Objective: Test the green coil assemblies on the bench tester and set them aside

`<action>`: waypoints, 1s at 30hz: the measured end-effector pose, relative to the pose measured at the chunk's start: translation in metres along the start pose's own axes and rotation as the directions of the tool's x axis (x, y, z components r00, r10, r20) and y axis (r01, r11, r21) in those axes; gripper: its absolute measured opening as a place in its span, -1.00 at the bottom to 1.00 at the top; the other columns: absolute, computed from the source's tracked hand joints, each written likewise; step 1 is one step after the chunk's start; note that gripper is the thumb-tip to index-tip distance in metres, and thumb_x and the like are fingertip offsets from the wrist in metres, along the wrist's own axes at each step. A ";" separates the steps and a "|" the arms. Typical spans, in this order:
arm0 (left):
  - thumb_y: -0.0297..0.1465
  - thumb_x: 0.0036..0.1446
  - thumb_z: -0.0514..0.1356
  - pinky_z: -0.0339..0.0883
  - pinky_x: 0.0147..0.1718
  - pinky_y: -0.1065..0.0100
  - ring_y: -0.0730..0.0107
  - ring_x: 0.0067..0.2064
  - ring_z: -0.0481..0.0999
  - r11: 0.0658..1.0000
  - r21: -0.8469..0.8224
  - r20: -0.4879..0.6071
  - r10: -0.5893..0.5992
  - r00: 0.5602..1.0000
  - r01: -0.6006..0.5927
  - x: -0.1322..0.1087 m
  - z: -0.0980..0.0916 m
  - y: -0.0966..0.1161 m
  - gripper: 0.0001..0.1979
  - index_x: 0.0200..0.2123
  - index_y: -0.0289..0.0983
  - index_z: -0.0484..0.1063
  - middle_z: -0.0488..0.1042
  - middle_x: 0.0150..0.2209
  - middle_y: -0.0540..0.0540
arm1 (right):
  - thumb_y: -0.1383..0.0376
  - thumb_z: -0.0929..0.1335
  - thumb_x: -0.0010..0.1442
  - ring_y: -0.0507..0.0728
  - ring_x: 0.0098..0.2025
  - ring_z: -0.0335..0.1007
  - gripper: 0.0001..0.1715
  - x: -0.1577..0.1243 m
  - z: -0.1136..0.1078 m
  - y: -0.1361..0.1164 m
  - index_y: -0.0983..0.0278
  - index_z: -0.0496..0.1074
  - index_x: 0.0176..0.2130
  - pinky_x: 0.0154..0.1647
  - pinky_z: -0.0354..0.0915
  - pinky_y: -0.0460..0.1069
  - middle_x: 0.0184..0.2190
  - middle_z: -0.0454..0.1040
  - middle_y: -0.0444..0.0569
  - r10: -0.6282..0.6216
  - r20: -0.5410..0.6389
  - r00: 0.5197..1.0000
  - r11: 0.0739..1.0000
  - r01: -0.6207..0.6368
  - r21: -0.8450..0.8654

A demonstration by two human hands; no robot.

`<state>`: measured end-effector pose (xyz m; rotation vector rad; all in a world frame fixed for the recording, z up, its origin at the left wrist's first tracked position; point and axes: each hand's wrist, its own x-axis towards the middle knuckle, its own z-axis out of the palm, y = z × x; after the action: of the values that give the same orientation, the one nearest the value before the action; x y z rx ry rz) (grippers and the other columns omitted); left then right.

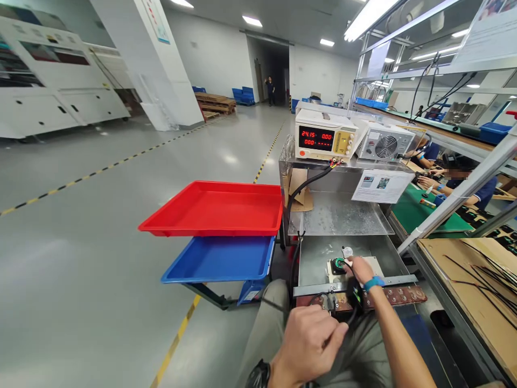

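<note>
My right hand, with a blue wristband, is over the metal work tray. Its fingertips are pinched on a thin black cable, beside a round black part with a green ring. That part sits on a white plate. Below the right wrist hangs a blurred black piece. Closer to me is my left hand, fingers curled and thumb pointing right; what they hold is hidden. A metal clamp is fixed on the brown strip along the tray's front.
A red tray stands above a blue tray on my left. Ahead, a power supply with lit red digits rests on a metal shelf. Black cables lie on cardboard at right. Co-workers sit beyond the frame post.
</note>
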<state>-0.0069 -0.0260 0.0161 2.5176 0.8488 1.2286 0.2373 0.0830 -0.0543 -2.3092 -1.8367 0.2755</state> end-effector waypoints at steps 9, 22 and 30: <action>-0.27 0.31 0.09 -0.16 -0.70 0.26 0.41 -0.68 0.20 0.862 -0.205 0.135 0.494 0.859 -0.464 -0.027 0.109 0.022 -0.47 -0.73 -0.22 0.33 0.29 -0.76 -0.01 | -0.10 0.31 0.33 0.08 -0.39 0.41 -0.44 -0.105 -0.033 -0.041 0.32 0.46 -0.03 -0.37 0.34 -0.05 -0.38 0.53 -0.03 -0.424 0.281 0.861 0.505 -0.033 0.863; -0.15 0.25 0.18 0.33 -0.36 0.38 0.36 -0.36 0.46 0.451 -0.572 0.254 -0.697 0.671 0.685 -0.023 0.028 -0.029 -0.71 -0.29 -0.28 0.46 0.49 -0.39 -0.05 | -0.06 0.24 0.40 0.00 -0.49 0.05 -0.44 -0.165 -0.013 -0.047 0.31 0.39 -0.39 -0.47 -0.01 -0.08 -0.56 0.22 -0.18 -0.369 0.222 0.902 0.486 -0.016 0.874; -0.07 0.03 0.34 0.06 -0.52 0.47 0.54 -0.51 0.26 0.069 -0.455 0.765 -0.480 0.429 0.888 -0.043 0.009 -0.052 -0.59 -0.48 -0.30 0.40 0.35 -0.56 0.05 | 0.14 0.27 0.42 0.05 -0.40 0.26 -0.74 -0.189 -0.006 -0.042 0.24 0.43 -0.17 -0.32 0.10 -0.06 -0.45 0.40 -0.15 -0.370 0.128 0.920 0.670 0.169 0.723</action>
<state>-0.0415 -0.0087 -0.0398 1.0832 0.8717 0.4226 0.1576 -0.0923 -0.0315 -1.4925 -1.7219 1.0777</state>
